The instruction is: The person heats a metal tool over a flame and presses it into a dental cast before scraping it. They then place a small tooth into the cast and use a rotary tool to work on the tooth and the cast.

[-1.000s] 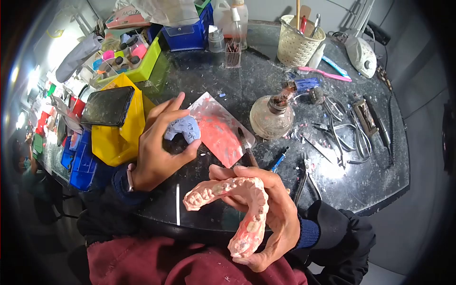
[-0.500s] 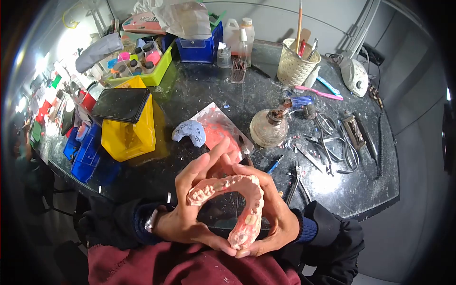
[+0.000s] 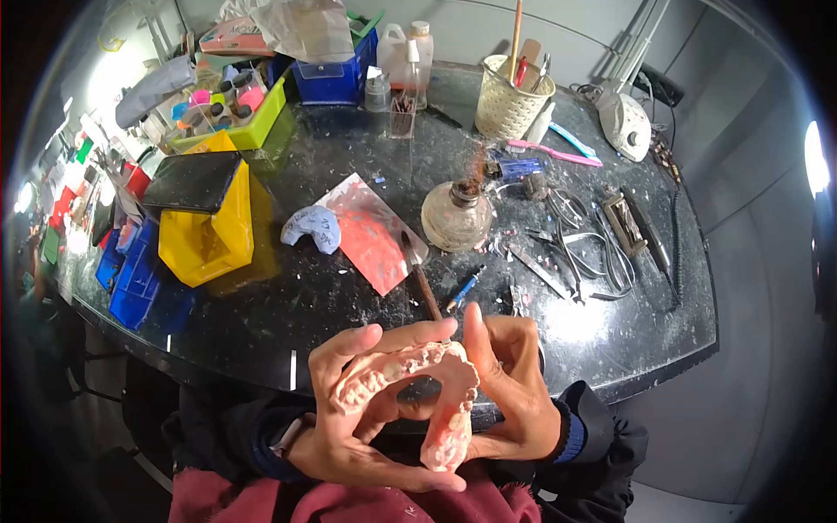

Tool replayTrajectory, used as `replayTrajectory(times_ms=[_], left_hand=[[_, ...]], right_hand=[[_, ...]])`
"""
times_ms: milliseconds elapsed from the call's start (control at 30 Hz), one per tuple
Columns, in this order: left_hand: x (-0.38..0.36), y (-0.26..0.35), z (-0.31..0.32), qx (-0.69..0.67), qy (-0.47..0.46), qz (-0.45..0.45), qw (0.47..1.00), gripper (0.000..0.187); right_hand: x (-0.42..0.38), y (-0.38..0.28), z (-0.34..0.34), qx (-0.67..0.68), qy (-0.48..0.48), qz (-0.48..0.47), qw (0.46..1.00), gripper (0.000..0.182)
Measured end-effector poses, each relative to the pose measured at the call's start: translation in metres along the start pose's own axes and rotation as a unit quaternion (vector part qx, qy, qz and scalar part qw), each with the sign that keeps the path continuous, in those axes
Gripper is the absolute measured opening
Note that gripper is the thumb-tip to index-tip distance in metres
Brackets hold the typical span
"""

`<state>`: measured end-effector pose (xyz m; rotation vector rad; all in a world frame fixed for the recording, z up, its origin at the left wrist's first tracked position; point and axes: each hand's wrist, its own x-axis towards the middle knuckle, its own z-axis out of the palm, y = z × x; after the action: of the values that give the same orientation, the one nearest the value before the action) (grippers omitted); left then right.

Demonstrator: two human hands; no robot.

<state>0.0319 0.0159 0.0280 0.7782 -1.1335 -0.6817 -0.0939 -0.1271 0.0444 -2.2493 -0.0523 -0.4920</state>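
A horseshoe-shaped pink plaster dental cast [image 3: 453, 375] with moulded teeth is held low over the bench's front edge, its teeth turned up. My left hand [image 3: 349, 449] wraps round it, fingers along the far and left side, thumb under the near end. At the cast's right side is my right hand [image 3: 514, 401], fingers bent, one digit pointing up against the outer edge; its other fingertips are partly hidden. Beyond the hands lie a wax knife [image 3: 422, 283], a pink-smeared wax sheet [image 3: 370, 248] and a small grey-blue plaster piece [image 3: 312, 228] with handwriting.
A glass spirit burner [image 3: 455, 222] stands past my right hand. Pliers [image 3: 571, 261], a blue pen-like tool [image 3: 465, 288] and a handpiece [image 3: 649, 240] lie to the right. To the left are a yellow bin [image 3: 205, 248] bearing a phone [image 3: 193, 181] and a blue bin [image 3: 139, 283].
My right hand has bent its fingers and raised one digit beside the cast. The left fingers have shifted along the cast's far side. The whole bench appears moved left and slightly up in view.
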Motion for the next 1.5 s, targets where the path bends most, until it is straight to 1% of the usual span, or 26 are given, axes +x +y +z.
replayTrajectory(times_ms=[33,67,100,167,200,267,300,367,433,467,500,600,667,767,800,900,933,967,1033,1100,1167,1233,1300,1333,1433,1500], left_hand=[[-0.001,-0.003,0.005,0.035,0.013,0.005,0.999,0.125],[-0.002,-0.006,0.01,0.071,0.024,0.011,0.997,0.132],[-0.001,-0.007,0.013,0.12,0.03,0.019,0.992,0.135],[0.0,-0.007,0.017,0.217,0.043,0.034,0.975,0.141],[0.004,-0.012,0.019,0.223,0.05,0.068,0.971,0.141],[0.01,-0.024,0.026,0.217,0.09,0.149,0.961,0.118],[0.012,-0.03,0.029,0.216,0.11,0.188,0.952,0.106],[0.015,-0.028,0.034,0.223,0.12,0.188,0.949,0.101],[0.018,-0.026,0.037,0.228,0.124,0.184,0.948,0.097],[0.02,-0.021,0.037,0.235,0.123,0.163,0.95,0.097],[0.021,-0.018,0.035,0.243,0.123,0.141,0.952,0.097],[0.026,-0.02,0.022,0.236,0.094,0.117,0.96,0.11],[0.025,-0.021,0.021,0.193,0.098,0.09,0.972,0.109],[0.026,-0.02,0.02,0.095,0.113,0.053,0.988,0.103],[0.025,-0.017,0.02,0.074,0.123,0.03,0.989,0.105],[0.027,-0.023,0.016,0.05,0.121,0.062,0.99,0.106],[0.028,-0.024,0.015,0.053,0.122,0.071,0.989,0.106],[0.028,-0.025,0.014,0.053,0.128,0.072,0.988,0.106],[0.03,-0.027,0.012,0.049,0.135,0.074,0.987,0.107],[0.031,-0.03,0.009,0.097,0.123,0.077,0.985,0.112],[0.032,-0.032,0.007,0.129,0.112,0.081,0.982,0.115],[0.033,-0.034,0.006,0.144,0.105,0.088,0.98,0.116],[0.032,-0.033,0.008,0.14,0.114,0.083,0.98,0.115],[0.032,-0.033,0.009,0.139,0.12,0.08,0.98,0.114],[0.031,-0.037,0.006,0.155,0.107,0.087,0.978,0.114],[0.03,-0.039,0.004,0.159,0.1,0.084,0.979,0.116]], right_hand=[[-0.005,-0.001,-0.002,-0.024,0.0,0.009,1.0,0.101],[-0.006,0.0,-0.005,-0.056,0.029,-0.034,0.997,0.099],[-0.01,-0.005,-0.008,-0.042,0.064,-0.001,0.997,0.098],[-0.023,-0.001,-0.03,-0.172,0.107,-0.031,0.979,0.093],[-0.03,0.015,-0.044,-0.249,0.183,-0.06,0.949,0.08],[-0.026,0.045,-0.076,-0.359,0.31,-0.005,0.88,0.053],[-0.02,0.056,-0.093,-0.391,0.362,0.075,0.843,0.038],[-0.031,0.11,-0.135,-0.525,0.322,0.102,0.781,0.028],[-0.057,0.161,-0.165,-0.521,0.24,0.149,0.805,0.029],[-0.062,0.175,-0.171,-0.476,0.22,0.168,0.835,0.032],[-0.059,0.175,-0.167,-0.478,0.207,0.226,0.823,0.033],[-0.05,0.174,-0.165,-0.522,0.182,0.217,0.804,0.04],[-0.045,0.178,-0.166,-0.549,0.162,0.185,0.799,0.045],[-0.036,0.193,-0.17,-0.58,0.122,0.218,0.776,0.054],[-0.036,0.192,-0.169,-0.581,0.158,0.211,0.77,0.056],[-0.021,0.176,-0.164,-0.579,0.259,0.176,0.753,0.062],[-0.013,0.162,-0.162,-0.499,0.324,0.059,0.801,0.059],[-0.005,0.145,-0.155,-0.477,0.35,0.041,0.805,0.053],[0.003,0.097,-0.137,-0.425,0.311,0.032,0.849,0.043],[-0.001,0.052,-0.122,-0.265,0.172,0.085,0.945,0.03],[0.011,0.026,-0.098,-0.163,0.078,0.009,0.983,0.017],[0.019,0.036,-0.075,-0.048,0.035,-0.09,0.994,0.019],[0.019,0.03,-0.067,-0.064,-0.021,-0.053,0.996,0.039],[0.019,0.032,-0.057,-0.089,0.011,-0.054,0.995,0.052],[0.022,0.033,-0.06,-0.092,-0.043,-0.05,0.994,0.043],[0.019,0.038,-0.056,-0.091,-0.038,-0.048,0.994,0.046]])
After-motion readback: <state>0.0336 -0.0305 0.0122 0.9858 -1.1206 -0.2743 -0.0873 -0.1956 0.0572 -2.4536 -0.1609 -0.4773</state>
